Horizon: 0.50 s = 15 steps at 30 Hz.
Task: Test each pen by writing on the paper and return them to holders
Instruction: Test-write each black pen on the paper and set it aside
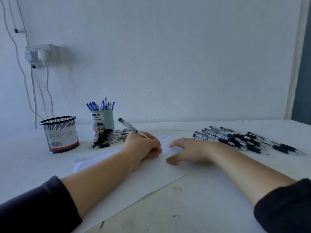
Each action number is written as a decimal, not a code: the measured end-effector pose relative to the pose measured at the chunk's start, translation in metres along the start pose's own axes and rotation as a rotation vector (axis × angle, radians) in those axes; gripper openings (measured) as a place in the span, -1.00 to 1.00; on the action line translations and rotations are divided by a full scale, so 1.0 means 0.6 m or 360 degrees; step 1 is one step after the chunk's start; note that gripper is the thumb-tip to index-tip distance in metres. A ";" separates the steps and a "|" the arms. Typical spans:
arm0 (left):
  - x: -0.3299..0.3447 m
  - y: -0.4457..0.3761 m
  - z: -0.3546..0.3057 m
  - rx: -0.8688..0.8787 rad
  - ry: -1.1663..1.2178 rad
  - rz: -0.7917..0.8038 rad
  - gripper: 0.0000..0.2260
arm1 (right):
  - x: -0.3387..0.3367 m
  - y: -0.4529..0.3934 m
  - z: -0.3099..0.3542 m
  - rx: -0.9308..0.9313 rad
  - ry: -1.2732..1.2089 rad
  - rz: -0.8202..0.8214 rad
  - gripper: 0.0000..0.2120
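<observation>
Gripping a clear-barrelled black-capped pen (133, 129), the left hand (143, 148) has its fingers curled tight around the lower barrel, tip down on the white sheet of paper (134, 182) amid rows of small marks. The right hand (186, 150) lies flat on the sheet, fingers spread and relaxed, holding nothing. Behind, a pale green cylindrical holder (102, 121) stands packed with blue pens, a black mesh cup (60, 134) to its left. Black-grip pens lie piled at the green holder's base (109, 137) and scattered at right (244, 140).
</observation>
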<state>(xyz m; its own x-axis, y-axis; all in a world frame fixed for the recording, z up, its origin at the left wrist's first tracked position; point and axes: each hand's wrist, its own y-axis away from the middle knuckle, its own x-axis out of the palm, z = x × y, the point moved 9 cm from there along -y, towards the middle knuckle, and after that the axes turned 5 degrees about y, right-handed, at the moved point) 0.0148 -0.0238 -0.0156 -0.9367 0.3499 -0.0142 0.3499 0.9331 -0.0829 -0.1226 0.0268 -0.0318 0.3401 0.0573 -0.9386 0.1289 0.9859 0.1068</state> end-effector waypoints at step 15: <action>0.001 0.010 -0.013 0.0180 -0.0423 -0.0121 -0.92 | -0.004 0.017 0.003 -0.0015 -0.0064 0.0045 -0.32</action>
<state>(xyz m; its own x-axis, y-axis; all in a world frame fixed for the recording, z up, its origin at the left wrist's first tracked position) 0.0166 -0.0174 -0.0081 -0.9367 0.2314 -0.2628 0.2883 0.9356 -0.2037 -0.1203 0.0362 -0.0279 0.3809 0.0786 -0.9213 0.1101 0.9854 0.1296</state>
